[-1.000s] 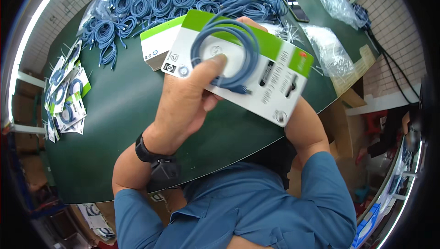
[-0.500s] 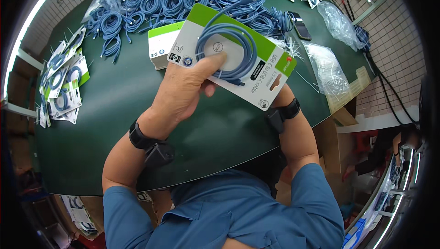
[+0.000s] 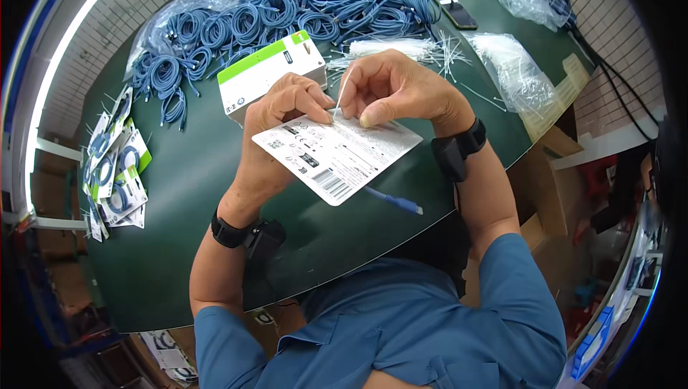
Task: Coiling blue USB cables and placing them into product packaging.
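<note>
A white packaging card [image 3: 308, 149] lies between my hands with its printed back turned up. The end of a blue cable [image 3: 394, 201] pokes out from beneath it; the rest of the cable is hidden under the card. My left hand [image 3: 281, 106] grips the card's far left edge, its fingertips closed near the middle. Over the card, my right hand [image 3: 412, 92] pinches a thin white cable tie [image 3: 342, 95] that rises from the card's far side. Its thumb rests close to the card's surface.
Behind my hands stands a stack of white and green cards [image 3: 265, 77]. Coiled blue cables [image 3: 279, 9] are heaped at the back. Loose white ties [image 3: 394, 46], a phone [image 3: 454, 9] and a clear bag of ties [image 3: 512, 74] lie right. Finished-looking carded cables [image 3: 118, 188] pile up left.
The card has turned over, from its green-and-white front with the coiled cable to its printed back. My right hand has come over it, now pinching a tie. The view has shifted a little.
</note>
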The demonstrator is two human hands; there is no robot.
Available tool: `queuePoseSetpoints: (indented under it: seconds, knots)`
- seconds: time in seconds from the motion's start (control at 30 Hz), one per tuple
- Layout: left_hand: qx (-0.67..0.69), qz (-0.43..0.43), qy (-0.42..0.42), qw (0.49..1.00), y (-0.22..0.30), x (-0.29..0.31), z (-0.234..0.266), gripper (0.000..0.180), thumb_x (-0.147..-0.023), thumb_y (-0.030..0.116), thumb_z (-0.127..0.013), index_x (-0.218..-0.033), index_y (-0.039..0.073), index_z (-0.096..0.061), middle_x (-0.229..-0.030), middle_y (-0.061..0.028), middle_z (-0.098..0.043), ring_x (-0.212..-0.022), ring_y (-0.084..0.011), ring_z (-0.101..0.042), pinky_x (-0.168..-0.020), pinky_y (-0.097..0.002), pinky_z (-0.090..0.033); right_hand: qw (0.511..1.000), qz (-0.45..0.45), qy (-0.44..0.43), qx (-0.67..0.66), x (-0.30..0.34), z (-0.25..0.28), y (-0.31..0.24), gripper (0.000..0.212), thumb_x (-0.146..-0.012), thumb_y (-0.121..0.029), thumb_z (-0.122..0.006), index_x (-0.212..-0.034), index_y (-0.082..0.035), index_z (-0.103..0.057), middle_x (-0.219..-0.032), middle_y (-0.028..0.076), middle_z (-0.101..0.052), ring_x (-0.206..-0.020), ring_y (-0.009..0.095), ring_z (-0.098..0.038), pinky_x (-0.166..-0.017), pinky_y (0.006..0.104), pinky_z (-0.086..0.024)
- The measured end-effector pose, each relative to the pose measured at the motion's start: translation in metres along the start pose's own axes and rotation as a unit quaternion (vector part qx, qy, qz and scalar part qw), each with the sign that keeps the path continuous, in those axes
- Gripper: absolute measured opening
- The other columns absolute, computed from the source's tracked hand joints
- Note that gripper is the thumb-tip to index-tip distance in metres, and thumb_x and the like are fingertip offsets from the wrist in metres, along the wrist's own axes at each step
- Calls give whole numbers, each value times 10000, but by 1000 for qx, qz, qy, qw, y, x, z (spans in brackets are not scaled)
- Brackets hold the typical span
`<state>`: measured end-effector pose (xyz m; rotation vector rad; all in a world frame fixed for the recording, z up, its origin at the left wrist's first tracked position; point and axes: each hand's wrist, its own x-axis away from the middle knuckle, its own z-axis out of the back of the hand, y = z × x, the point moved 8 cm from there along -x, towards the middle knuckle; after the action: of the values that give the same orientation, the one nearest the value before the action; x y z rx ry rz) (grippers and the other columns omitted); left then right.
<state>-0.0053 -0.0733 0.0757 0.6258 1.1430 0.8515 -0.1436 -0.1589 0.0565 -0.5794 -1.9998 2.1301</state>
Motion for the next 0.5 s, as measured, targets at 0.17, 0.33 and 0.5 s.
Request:
queuePoseSetpoints:
  seconds: [0.17,0.33,0.5]
  knots:
    - [-58,-3,19,998,0,2,-1,274,-713,25,-894,-858,79,-668,-998,-27,-692,-937,-150,-647,-827,-282,-521,995,26,34,90,-1,-6,-3,190,-872,-82,-848,-1018,-1,-757,-908,36,-717,-806,82,-665,-717,228,-546]
    - [-72,-1,12,997,2,2,-3,281,-715,23,-894,-858,74,-657,-967,-36,-710,-920,-148,-669,-820,-282,-531,990,46,67,113,-4,-9,-3,120,-905,-84,-825,-983,-21,-760,-891,21,-709,-801,79,-662,-711,220,-543]
    - [-42,-1,31,999,-2,1,-2,279,-725,9,-886,-870,58,-653,-954,-61,-738,-866,-144,-692,-790,-272,-539,981,73,98,150,-1,-4,-12,91,-925,-85,-807,-949,-21,-747,-872,11,-701,-779,78,-657,-699,215,-536]
